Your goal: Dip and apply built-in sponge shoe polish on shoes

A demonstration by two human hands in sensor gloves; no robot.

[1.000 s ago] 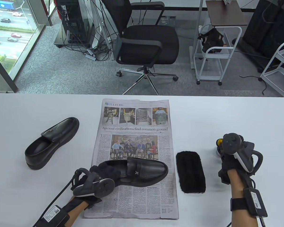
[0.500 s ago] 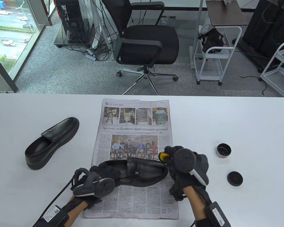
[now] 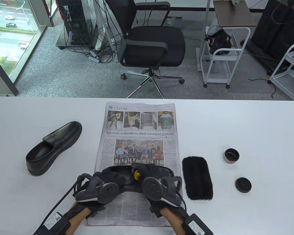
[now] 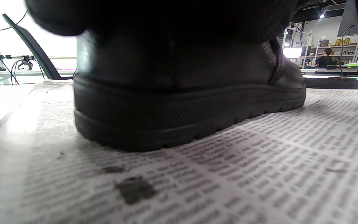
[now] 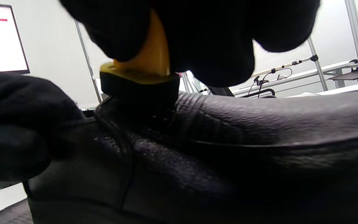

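Two shoes are on the table, but only one is under your hands: the near shoe lies on the newspaper with its long axis running across the table, heel toward your left, toe toward your right. Your left hand grips the heel end, the fingers dark against the opening, so how far they curl inside cannot be told; the left wrist view only shows the heel and sole sitting flat on the print. Your right hand pinches the yellow-handled sponge applicator, and the right wrist view shows its black sponge pressed onto the leather just beside the strap seam, near the middle of the upper. That is the relation to mind: the sponge sits mid-shoe, so the unpolished length most likely lies to your right, toward the toe, and a stroke along the long axis would carry away from the bracing hand, not into it. I judge you are in the applying step, with the dip already made. The open polish tin stands well apart on the right, its lid nearer you, and the brush lies between tin and newspaper, so your right hand is the nearer one for any re-dip. The other shoe waits well off to the left, on the bare table.
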